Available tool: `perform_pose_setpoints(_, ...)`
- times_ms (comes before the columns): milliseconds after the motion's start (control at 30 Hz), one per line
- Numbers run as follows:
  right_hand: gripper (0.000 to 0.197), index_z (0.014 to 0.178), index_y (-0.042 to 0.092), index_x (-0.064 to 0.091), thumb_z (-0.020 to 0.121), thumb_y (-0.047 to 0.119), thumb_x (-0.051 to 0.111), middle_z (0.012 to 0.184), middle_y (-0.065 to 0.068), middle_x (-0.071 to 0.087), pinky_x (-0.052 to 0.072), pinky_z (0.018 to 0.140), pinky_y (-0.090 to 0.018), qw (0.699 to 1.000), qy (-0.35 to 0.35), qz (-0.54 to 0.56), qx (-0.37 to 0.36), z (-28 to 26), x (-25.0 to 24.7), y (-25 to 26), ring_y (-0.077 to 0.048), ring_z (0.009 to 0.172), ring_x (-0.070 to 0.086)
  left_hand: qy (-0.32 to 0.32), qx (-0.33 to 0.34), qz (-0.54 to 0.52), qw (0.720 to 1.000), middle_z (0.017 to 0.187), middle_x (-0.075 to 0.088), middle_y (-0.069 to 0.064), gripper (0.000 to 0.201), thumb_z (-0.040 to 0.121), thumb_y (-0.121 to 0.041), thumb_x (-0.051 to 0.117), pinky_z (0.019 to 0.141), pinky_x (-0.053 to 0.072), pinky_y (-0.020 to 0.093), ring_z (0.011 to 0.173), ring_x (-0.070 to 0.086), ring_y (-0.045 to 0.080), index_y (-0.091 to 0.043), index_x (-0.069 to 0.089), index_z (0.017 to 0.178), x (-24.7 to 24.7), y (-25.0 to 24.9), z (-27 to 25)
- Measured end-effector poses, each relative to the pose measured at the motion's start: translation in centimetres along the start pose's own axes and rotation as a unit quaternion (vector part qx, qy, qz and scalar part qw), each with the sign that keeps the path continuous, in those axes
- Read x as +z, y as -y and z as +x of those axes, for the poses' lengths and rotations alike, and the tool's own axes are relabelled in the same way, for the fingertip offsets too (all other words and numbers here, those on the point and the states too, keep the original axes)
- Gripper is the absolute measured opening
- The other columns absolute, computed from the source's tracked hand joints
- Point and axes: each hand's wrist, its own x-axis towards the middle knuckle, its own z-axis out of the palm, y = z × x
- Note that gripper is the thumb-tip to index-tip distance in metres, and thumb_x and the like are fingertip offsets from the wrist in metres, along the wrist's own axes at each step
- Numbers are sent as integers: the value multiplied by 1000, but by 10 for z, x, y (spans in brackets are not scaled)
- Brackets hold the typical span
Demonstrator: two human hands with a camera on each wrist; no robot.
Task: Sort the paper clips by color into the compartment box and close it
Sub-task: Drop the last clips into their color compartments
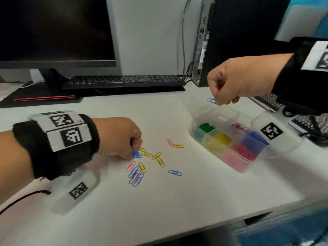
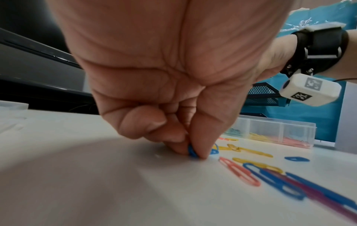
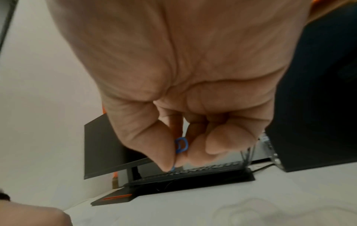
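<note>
A clear compartment box (image 1: pixel 255 158) stands open on the white desk at the right, holding green, yellow, purple, blue and pink clips in separate cells. My right hand (image 1: pixel 217 102) hovers above the box's far edge and pinches a blue paper clip (image 1: pixel 211 100) (image 3: pixel 181 146) between thumb and forefinger. My left hand (image 1: pixel 132 153) is down on the desk, pinching another blue clip (image 1: pixel 136 153) (image 2: pixel 192 152) at the edge of the loose pile (image 1: pixel 147 162) of yellow, blue, pink and purple clips.
A black keyboard (image 1: pixel 124 81) and monitor (image 1: pixel 53 32) stand at the back, a computer tower (image 1: pixel 230 41) at the back right. Dark mesh items (image 1: pixel 308 121) lie right of the box. The desk's front edge (image 1: pixel 230 221) runs close below the pile.
</note>
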Motion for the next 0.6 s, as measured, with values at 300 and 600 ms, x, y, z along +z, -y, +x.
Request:
perform_pose_setpoints(300, 19, 66, 11, 59, 73, 0, 73, 59, -5, 62, 46, 50, -25, 998, 27, 21, 52, -32, 6, -60, -11, 50, 55, 13, -15, 35, 999, 68, 63, -11, 8, 70, -24, 69, 53, 40, 13, 62, 54, 2, -28, 62, 71, 3, -3, 7)
perform_pose_setpoints(600, 14, 71, 11, 63, 74, 5, 75, 63, -5, 63, 48, 52, -25, 995, 39, 25, 84, -49, 7, -108, -9, 51, 55, 14, -27, 38, 999, 70, 59, -35, 26, 58, -32, 70, 51, 42, 12, 60, 56, 0, -51, 60, 72, 5, -2, 10)
